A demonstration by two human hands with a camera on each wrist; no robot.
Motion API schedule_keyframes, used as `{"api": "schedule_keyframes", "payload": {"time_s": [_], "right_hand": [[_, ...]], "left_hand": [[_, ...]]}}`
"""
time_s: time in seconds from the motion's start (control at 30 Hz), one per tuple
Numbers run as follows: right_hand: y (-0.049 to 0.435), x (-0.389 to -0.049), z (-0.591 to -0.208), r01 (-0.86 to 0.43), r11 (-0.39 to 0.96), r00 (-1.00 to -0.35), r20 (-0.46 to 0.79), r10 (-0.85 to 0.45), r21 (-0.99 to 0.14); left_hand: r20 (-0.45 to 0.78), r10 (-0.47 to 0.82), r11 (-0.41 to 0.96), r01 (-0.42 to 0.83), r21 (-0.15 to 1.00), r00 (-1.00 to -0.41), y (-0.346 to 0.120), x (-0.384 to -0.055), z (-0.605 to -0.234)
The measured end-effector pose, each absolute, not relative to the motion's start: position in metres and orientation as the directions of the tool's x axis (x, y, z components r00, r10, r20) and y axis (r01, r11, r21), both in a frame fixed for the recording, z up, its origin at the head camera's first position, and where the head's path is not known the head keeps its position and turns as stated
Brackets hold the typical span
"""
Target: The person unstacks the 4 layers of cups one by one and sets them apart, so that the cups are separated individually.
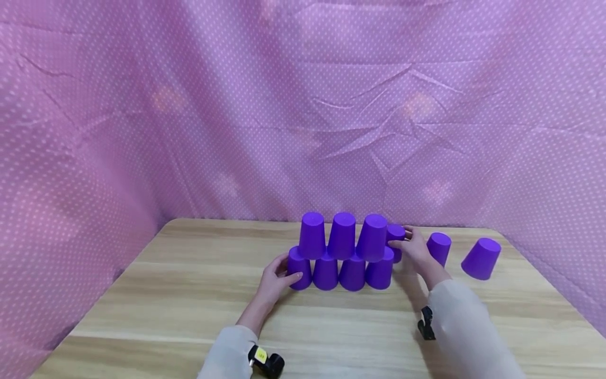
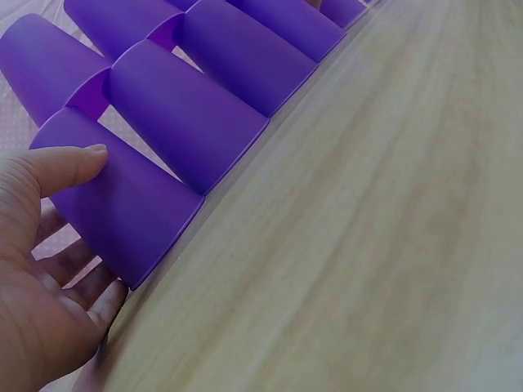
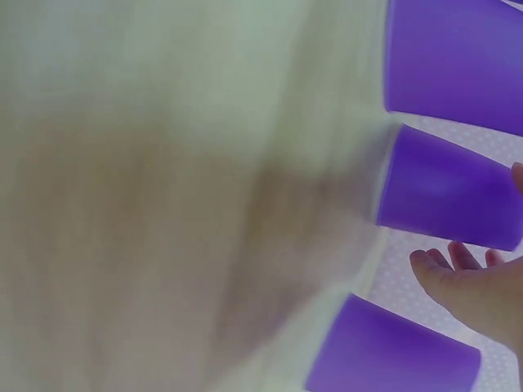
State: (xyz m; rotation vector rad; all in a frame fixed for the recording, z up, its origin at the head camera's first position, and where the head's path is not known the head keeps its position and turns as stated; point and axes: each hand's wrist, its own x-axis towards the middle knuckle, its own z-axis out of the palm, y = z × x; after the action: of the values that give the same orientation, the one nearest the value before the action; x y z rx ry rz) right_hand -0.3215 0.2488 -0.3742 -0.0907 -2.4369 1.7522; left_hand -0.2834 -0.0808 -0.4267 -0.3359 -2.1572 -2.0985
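Note:
Four upside-down purple cups form a bottom row, and three more, such as the middle upper cup (image 1: 341, 237), stand across their gaps. My left hand (image 1: 273, 281) is around the leftmost bottom cup (image 2: 122, 204), thumb on its front and fingers curled along its outer side. Beyond the row's right end, my right hand (image 1: 416, 251) has its thumb in front of another purple cup (image 1: 396, 231) and its fingers at the far side. This cup (image 3: 449, 188) is cut by the frame edge in the right wrist view, so its top is partly hidden.
Two more upside-down purple cups, a nearer one (image 1: 438, 248) and a tilted-looking one (image 1: 481, 258), stand to the right of my right hand. The wooden table (image 1: 189, 295) runs up to a pink dotted cloth (image 1: 265, 131) behind and at the sides.

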Motion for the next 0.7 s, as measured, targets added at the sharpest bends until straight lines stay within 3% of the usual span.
{"api": "schedule_keyframes", "payload": {"time_s": [0.37,0.7], "right_hand": [[0.252,-0.305,-0.332,-0.09,0.432,-0.99,0.128,0.06,-0.897],[0.231,-0.283,-0.304,-0.239,0.232,-0.969,0.246,0.001,-0.943]], "left_hand": [[0.243,0.063,-0.006,0.243,0.97,-0.968,-0.079,-0.284,-0.426],[0.23,0.065,0.02,0.232,0.972,-0.971,-0.081,-0.284,-0.429]]}}
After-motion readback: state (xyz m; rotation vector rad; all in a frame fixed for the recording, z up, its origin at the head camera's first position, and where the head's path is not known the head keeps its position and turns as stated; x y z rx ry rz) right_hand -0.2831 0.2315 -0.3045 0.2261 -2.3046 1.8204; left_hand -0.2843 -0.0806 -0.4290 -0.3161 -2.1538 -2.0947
